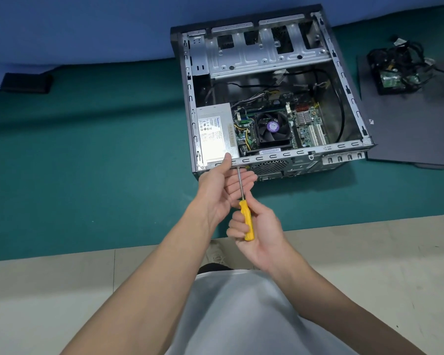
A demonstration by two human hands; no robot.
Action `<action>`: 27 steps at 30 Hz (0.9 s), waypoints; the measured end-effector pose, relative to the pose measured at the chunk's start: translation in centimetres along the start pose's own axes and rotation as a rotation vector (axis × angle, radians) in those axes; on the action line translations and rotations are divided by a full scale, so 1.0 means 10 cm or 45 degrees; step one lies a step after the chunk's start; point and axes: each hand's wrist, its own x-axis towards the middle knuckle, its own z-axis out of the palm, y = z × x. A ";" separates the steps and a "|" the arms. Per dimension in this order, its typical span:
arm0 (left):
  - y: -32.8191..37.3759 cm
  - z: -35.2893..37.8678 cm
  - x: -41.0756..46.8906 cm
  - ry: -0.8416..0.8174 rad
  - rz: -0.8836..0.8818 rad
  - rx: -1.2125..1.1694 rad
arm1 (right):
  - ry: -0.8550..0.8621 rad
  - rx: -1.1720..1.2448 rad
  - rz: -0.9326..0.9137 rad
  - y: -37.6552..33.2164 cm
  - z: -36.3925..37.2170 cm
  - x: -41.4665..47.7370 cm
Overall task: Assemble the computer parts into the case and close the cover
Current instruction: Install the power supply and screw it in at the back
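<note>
Head view: my right hand (260, 228) grasps the yellow plastic handle of a steel-shafted screwdriver (246, 212), whose tip meets the near rim of the open grey metal computer case (344, 146). My left hand (219, 187) is released, its straight fingers lying behind the shaft and its thumb at the rim. The case lies on a green mat (100, 149), with a silver power supply box (215, 131) inside. The dark flat cover panel (408, 129) lies just beside the case, on its right.

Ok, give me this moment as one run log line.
right hand grips screwdriver handle | left hand touches shaft, tip at case rear | cover off, lying beside case
</note>
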 end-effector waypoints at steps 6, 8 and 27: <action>-0.01 0.01 0.00 0.009 0.009 0.023 | 0.543 -1.505 -0.694 0.18 -0.20 -0.04; -0.01 0.02 0.00 0.002 0.008 0.036 | 0.639 -1.623 -0.785 0.17 -0.21 0.01; -0.03 -0.01 0.01 -0.025 0.018 0.039 | 0.626 -1.731 -0.826 0.16 -0.06 -0.03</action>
